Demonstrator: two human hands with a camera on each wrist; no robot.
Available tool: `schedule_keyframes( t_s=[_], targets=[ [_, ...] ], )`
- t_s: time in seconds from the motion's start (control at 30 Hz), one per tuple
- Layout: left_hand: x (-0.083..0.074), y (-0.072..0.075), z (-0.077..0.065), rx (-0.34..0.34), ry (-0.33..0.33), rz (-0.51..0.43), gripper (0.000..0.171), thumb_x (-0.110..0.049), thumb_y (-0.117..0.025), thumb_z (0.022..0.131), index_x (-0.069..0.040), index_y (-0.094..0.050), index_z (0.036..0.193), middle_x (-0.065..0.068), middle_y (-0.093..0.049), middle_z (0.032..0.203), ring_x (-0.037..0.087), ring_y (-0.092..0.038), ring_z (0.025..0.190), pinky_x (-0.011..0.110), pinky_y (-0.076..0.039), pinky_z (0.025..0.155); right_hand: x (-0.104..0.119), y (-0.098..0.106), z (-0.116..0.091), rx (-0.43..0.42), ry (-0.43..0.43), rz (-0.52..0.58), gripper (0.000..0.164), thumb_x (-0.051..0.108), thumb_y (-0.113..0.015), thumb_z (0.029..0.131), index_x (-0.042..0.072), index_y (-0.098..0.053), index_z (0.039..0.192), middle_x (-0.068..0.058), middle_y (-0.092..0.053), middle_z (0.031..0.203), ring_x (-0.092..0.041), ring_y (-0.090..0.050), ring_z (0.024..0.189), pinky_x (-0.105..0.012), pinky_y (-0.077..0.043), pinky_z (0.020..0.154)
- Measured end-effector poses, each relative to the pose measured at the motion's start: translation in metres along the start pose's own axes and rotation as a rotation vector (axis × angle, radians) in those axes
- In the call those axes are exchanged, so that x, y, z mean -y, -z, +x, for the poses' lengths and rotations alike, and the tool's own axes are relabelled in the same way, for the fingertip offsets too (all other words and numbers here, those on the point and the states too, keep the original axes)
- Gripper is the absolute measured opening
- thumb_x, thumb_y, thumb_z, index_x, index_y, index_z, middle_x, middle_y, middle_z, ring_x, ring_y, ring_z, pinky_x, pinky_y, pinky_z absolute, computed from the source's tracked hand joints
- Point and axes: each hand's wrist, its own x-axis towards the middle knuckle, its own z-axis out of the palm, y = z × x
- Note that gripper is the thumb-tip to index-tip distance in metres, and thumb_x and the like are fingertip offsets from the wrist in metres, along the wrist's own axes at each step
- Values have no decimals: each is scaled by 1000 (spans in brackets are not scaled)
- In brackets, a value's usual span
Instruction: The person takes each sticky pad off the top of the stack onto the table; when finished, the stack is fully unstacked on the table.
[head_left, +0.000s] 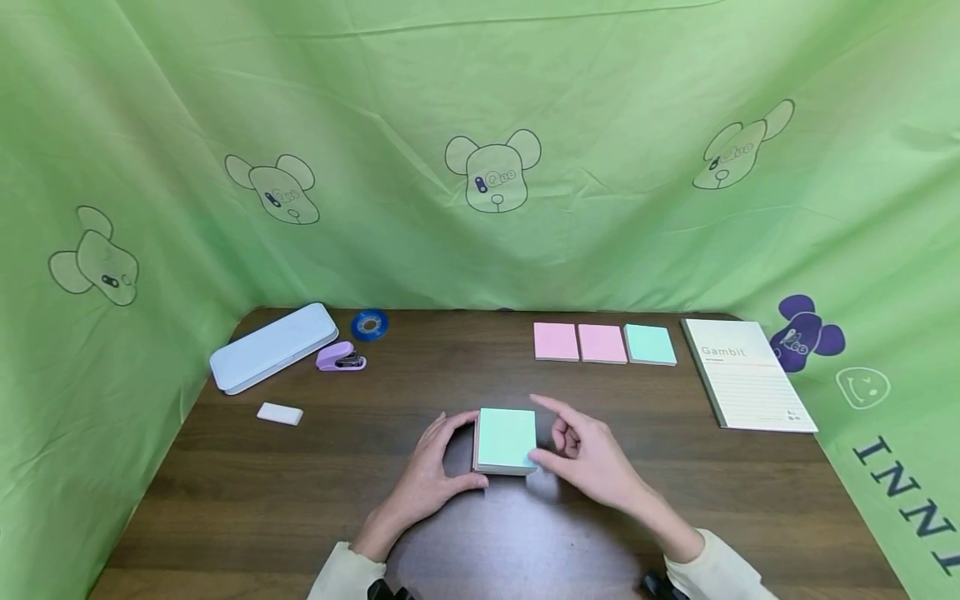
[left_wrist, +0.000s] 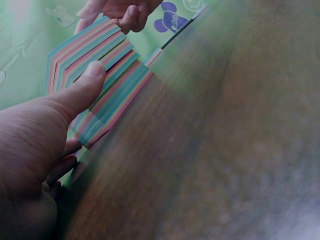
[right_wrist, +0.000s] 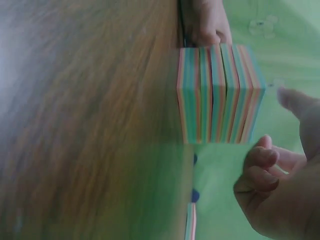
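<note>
A tall stack of sticky note pads (head_left: 507,440) stands on the table, with a mint green pad on top. Its layered sides show pink, teal and yellow stripes in the left wrist view (left_wrist: 120,82) and right wrist view (right_wrist: 220,100). My left hand (head_left: 426,477) holds the stack from its left side, thumb at the front corner and fingers toward the back corner. Beside the right edge is my right hand (head_left: 588,458), index finger extended and the other fingers bent. A small gap shows between its thumb and the stack in the right wrist view.
Two pink pads (head_left: 556,342) (head_left: 602,344) and a mint pad (head_left: 650,345) lie in a row behind. A notebook (head_left: 750,375) is at right. Leftward are a pale case (head_left: 273,348), purple stapler (head_left: 341,357), blue tape roll (head_left: 370,325) and white eraser (head_left: 280,414).
</note>
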Motion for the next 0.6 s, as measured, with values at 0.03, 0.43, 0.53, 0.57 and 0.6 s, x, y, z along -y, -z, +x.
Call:
schedule_keyframes(
  t_s=[0.03, 0.43, 0.53, 0.57, 0.6],
  targets=[
    [0, 0, 0, 0, -5, 6, 90, -30, -100, 84, -20, -55, 161, 3, -60, 162, 39, -39, 162, 68, -22, 134, 1, -2, 0, 18, -6, -8, 73, 19, -95, 89, 11, -63, 154, 10, -54, 80, -2, -46, 67, -19, -42, 59],
    [-3, 1, 1, 19, 10, 3, 87, -29, -97, 88, -20, -54, 162, 1, -59, 162, 34, -41, 161, 65, -20, 136, 11, -16, 6, 68, -64, -81, 83, 23, -105, 75, 4, -66, 146, 7, -56, 87, -5, -49, 70, -20, -43, 63],
    [-2, 1, 1, 20, 16, 4, 87, -29, -97, 88, -20, -53, 162, 1, -59, 163, 34, -40, 162, 65, -20, 136, 13, -16, 7, 73, -73, -89, 83, 22, -105, 74, 4, -66, 146, 8, -56, 87, -3, -47, 70, -21, -43, 63],
    [-2, 2, 1, 20, 16, 5, 87, -29, -97, 88, -20, -53, 162, 2, -59, 163, 35, -40, 162, 65, -20, 136, 13, -16, 8, 74, -74, -92, 84, 22, -105, 74, 3, -66, 146, 8, -56, 86, -3, -47, 69, -21, -42, 63],
    [-2, 2, 1, 20, 17, 5, 87, -29, -97, 88, -20, -53, 162, 1, -58, 163, 34, -40, 162, 65, -20, 136, 13, -16, 8, 75, -73, -96, 83, 22, -105, 74, 3, -66, 146, 8, -56, 85, -2, -46, 69, -21, -42, 63]
  ],
)
